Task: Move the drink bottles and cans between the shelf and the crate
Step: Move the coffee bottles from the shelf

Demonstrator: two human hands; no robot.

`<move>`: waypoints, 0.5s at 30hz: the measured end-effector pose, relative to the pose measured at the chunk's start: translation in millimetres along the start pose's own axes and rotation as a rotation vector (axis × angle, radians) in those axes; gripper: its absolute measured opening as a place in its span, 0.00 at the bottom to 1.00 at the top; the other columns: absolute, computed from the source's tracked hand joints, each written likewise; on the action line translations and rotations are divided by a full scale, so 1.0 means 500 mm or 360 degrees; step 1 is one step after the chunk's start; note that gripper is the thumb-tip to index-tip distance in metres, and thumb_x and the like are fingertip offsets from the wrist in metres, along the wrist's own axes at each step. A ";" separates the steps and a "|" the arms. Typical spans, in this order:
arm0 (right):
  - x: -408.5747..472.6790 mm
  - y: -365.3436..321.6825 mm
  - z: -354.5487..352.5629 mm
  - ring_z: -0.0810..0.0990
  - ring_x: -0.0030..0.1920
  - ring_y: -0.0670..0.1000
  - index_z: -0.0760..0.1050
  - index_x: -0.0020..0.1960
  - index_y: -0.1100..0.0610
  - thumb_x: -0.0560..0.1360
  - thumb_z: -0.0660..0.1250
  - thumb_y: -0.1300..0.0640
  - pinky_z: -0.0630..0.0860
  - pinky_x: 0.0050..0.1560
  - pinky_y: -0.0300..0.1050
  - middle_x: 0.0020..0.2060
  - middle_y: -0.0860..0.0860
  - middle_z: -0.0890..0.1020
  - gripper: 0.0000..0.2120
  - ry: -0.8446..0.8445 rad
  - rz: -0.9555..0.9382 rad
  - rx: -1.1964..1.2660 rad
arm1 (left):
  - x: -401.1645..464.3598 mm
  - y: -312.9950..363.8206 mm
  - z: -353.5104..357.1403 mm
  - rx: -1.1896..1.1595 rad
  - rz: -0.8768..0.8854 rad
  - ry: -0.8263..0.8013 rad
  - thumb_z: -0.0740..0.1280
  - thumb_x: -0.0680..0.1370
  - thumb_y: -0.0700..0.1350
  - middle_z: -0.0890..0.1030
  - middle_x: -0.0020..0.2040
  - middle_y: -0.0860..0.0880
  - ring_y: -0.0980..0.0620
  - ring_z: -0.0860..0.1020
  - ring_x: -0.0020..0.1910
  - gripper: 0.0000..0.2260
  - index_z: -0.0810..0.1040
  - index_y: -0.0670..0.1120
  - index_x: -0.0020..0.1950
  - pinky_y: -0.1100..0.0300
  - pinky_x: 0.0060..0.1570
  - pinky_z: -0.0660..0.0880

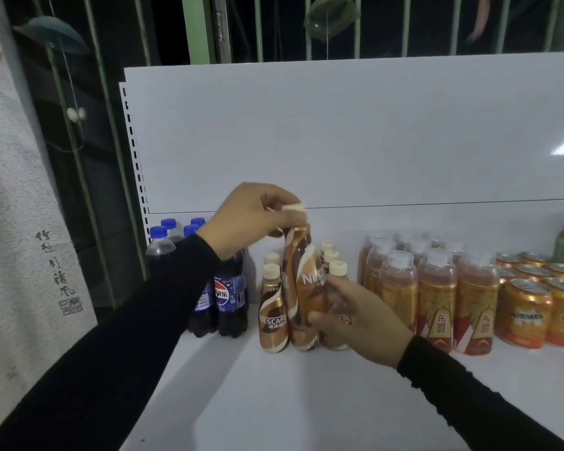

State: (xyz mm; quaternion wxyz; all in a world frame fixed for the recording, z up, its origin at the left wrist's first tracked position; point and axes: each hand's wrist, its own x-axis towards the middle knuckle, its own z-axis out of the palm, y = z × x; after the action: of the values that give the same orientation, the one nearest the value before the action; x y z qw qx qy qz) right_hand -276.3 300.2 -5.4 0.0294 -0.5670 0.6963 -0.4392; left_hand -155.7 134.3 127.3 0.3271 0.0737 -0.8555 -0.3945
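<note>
Step looks like setting a Nescafe bottle (303, 281) down into the coffee group on the shelf (274, 402), though it could equally be a lift-out; can't tell direction. To do it well: keep the bottle upright, guide its base into the gap between the front coffee bottle (272, 315) and the ones behind, don't knock neighbours, release the cap last. Left hand (251, 216) pinches the cream cap (293, 208) from above, fingers curled tight. Right hand (362, 317) wraps the lower body, fingers partly curled, thumb at the front. Bottle is at shelf level, mid-left, between the Pepsi bottles (225, 288) and the orange-label bottles (437, 288). No crate in view.
</note>
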 end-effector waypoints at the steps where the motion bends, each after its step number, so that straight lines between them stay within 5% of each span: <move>1: 0.012 -0.001 -0.012 0.77 0.57 0.35 0.70 0.69 0.44 0.73 0.66 0.36 0.75 0.59 0.32 0.59 0.37 0.78 0.27 0.0008 0.0005 -0.0090 | 0.016 0.009 -0.012 -0.0033 0.0008 0.0038 0.77 0.73 0.40 0.85 0.47 0.41 0.50 0.83 0.41 0.07 0.84 0.46 0.49 0.56 0.46 0.82; 4: 0.053 -0.002 -0.054 0.72 0.60 0.36 0.62 0.76 0.47 0.75 0.65 0.37 0.69 0.59 0.26 0.64 0.40 0.72 0.33 -0.0023 0.0070 -0.0463 | 0.064 0.034 -0.049 -0.0095 0.0021 0.0153 0.75 0.74 0.39 0.86 0.45 0.43 0.50 0.84 0.41 0.04 0.84 0.43 0.49 0.58 0.45 0.82; 7: 0.098 0.005 -0.100 0.68 0.69 0.46 0.60 0.78 0.51 0.75 0.64 0.35 0.63 0.65 0.37 0.72 0.48 0.69 0.37 -0.0077 0.0139 -0.0739 | 0.114 0.042 -0.075 -0.0043 0.0043 0.0258 0.74 0.75 0.38 0.85 0.43 0.44 0.51 0.83 0.40 0.04 0.84 0.41 0.49 0.58 0.45 0.83; 15: 0.193 0.031 -0.139 0.59 0.77 0.52 0.51 0.81 0.52 0.75 0.56 0.29 0.58 0.73 0.47 0.80 0.51 0.57 0.43 -0.0443 0.0365 -0.1040 | 0.238 -0.028 -0.089 0.0163 -0.0087 0.0457 0.75 0.72 0.38 0.84 0.49 0.40 0.41 0.84 0.50 0.05 0.82 0.43 0.46 0.52 0.48 0.84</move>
State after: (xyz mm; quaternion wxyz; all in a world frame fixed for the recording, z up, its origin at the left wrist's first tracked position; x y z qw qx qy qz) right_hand -359.9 261.5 71.4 -0.0097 -0.5190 0.8481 -0.1062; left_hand -222.4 51.3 198.2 0.4312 0.1693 -0.8166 -0.3444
